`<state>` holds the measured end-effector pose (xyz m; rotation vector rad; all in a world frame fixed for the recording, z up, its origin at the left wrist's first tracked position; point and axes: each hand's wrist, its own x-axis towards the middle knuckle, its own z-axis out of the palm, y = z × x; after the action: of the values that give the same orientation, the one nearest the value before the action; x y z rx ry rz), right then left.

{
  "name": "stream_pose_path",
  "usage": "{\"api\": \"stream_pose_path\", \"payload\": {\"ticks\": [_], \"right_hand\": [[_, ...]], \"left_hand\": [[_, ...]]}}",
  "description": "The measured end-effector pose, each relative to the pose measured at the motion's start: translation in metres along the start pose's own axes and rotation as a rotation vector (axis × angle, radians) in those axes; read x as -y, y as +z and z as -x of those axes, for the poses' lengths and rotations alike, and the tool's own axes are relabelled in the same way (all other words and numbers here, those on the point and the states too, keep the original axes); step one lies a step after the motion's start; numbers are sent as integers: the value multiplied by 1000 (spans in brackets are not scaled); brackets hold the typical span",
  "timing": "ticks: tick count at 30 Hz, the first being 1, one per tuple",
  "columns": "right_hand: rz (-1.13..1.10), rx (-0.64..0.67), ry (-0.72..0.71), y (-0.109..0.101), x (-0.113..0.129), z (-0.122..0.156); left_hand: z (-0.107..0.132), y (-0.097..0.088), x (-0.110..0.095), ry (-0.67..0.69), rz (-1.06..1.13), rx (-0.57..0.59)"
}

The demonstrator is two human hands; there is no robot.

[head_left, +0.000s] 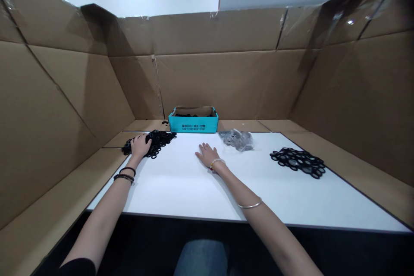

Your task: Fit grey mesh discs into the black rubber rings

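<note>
A dark pile of black rings (pixel 159 140) lies at the back left of the white tabletop (pixel 181 181). My left hand (pixel 139 146) is on the left part of this pile, fingers curled over it and rings showing between thumb and fingers; the fingertips are partly hidden. Near the middle of the table, my right hand (pixel 208 155) is palm down with its fingers spread and nothing in it. A crumpled clear plastic bag (pixel 237 139) with greyish contents sits beyond it to the right. Farther right is a second, flatter spread of black rings (pixel 299 161).
At the back stands a turquoise box (pixel 193 124) with printed lettering and dark items inside. Tall cardboard walls (pixel 223 82) enclose the table at the back and both sides. The table's front edge (pixel 194 217) runs close to my knee (pixel 202 258).
</note>
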<state>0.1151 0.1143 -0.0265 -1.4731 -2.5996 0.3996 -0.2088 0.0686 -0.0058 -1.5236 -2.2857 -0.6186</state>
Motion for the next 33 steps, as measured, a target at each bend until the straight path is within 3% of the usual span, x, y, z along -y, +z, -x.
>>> {"api": "stream_pose_path", "payload": {"ticks": [33], "right_hand": [[-22, -45, -8, -3, 1, 2]], "left_hand": [[0, -1, -1, -17, 15, 13]]}}
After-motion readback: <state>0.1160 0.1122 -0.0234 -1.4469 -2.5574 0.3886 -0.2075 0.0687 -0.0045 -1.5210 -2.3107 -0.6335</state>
